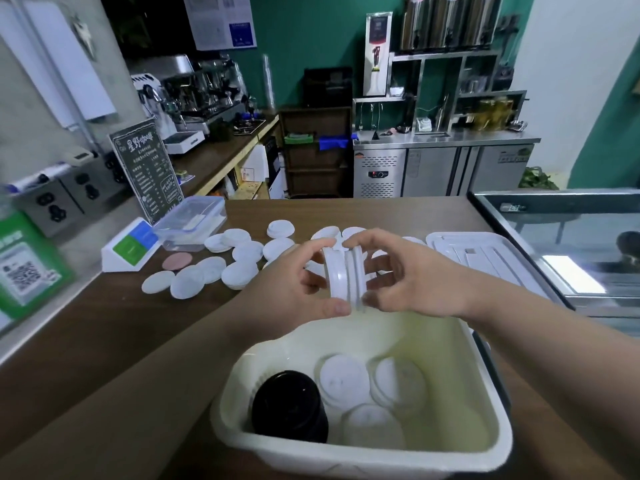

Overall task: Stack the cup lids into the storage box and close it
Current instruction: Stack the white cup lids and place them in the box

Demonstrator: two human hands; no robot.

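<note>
Loose white cup lids [221, 268] are scattered across the brown counter [104, 334] at the left and centre. A small stack of lids [344, 275], turned on edge, is gripped from either side by the curled fingers and thumb of the left hand [294, 289] and of the right hand [408, 282], above the open storage box [228, 420]. In the box, several flat lids [341, 379] are laid beside a black cylindrical object [289, 403], and the box cover [485, 251] is laid on the counter at the right.

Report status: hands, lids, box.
Left hand and right hand grip a short lid stack above the open storage box. White lids and a black cylinder inside. Loose lids on counter; box cover off, to the right.
</note>
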